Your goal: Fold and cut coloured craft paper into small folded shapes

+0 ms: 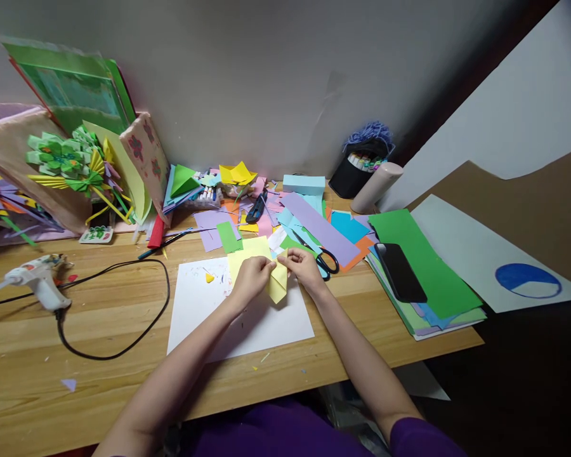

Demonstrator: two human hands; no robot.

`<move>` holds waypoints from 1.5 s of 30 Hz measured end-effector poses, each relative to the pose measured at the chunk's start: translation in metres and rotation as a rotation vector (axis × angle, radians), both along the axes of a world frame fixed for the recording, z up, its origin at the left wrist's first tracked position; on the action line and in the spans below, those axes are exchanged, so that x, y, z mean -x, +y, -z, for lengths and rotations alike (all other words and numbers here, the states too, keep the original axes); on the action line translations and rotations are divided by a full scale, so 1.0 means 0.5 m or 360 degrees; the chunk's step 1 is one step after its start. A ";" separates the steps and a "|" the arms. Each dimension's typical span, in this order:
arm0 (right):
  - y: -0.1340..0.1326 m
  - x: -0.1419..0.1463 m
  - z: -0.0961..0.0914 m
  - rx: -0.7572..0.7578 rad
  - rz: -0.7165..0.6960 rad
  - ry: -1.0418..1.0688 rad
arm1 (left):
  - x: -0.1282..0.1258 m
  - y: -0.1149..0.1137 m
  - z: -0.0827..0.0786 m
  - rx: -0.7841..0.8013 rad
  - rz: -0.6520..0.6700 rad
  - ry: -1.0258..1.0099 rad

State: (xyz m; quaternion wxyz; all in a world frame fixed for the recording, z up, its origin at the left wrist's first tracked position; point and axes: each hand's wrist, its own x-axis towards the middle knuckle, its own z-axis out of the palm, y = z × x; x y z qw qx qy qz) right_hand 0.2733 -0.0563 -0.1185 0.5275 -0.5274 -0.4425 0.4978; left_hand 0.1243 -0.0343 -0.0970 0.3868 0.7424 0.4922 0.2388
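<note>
My left hand and my right hand meet over a white sheet on the wooden desk. Both pinch a small folded piece of pale yellow paper, held just above the sheet, its lower point hanging down. The left hand's fingers curl round the piece's left edge; the right hand's fingers press its top right. A pale yellow sheet lies flat just behind the hands. A tiny yellow scrap rests on the white sheet to the left.
Scissors lie right of the hands amid coloured paper scraps. A black phone rests on a green sheet. A glue gun with black cord sits at left. Paper flowers, a marker pot and a utility knife stand behind.
</note>
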 end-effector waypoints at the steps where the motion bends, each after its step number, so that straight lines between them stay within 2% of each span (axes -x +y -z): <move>1: 0.000 -0.001 0.003 0.0015 0.0021 -0.0012 | 0.000 0.001 0.000 0.0006 0.0014 0.0013; 10: -0.005 0.008 0.012 -0.0031 0.0187 -0.0193 | -0.001 -0.001 -0.005 0.0045 0.0079 -0.0001; 13: -0.004 0.008 0.015 0.0018 0.0227 -0.0139 | 0.000 0.000 -0.006 0.0016 0.0106 -0.0003; 15: -0.001 0.002 0.015 0.0065 0.0096 -0.0028 | 0.001 0.003 -0.005 0.0001 0.0083 0.0010; 19: -0.001 -0.012 0.008 0.0173 -0.0368 0.0006 | 0.006 0.011 -0.001 -0.0027 0.0019 0.0031; 21: -0.002 -0.012 0.005 0.0211 -0.0438 -0.0011 | 0.008 0.015 0.004 -0.0036 0.0008 0.0038; 25: -0.004 -0.001 0.004 0.0200 -0.0312 0.0081 | 0.010 0.020 0.016 -0.0041 -0.0021 0.0044; 28: -0.004 0.007 0.005 0.0235 -0.0331 0.0183 | 0.011 0.024 0.023 -0.0056 -0.0076 0.0007; 33: -0.004 0.009 0.007 0.0255 -0.0236 0.0148 | 0.011 0.026 0.030 0.0004 -0.0126 -0.0078; 39: -0.004 -0.004 0.011 0.0313 -0.0402 0.0184 | 0.012 0.026 0.034 -0.0002 -0.0144 -0.0151; 45: -0.006 0.000 0.008 0.0308 -0.0287 0.0123 | 0.013 0.026 0.028 0.0000 -0.0127 -0.0136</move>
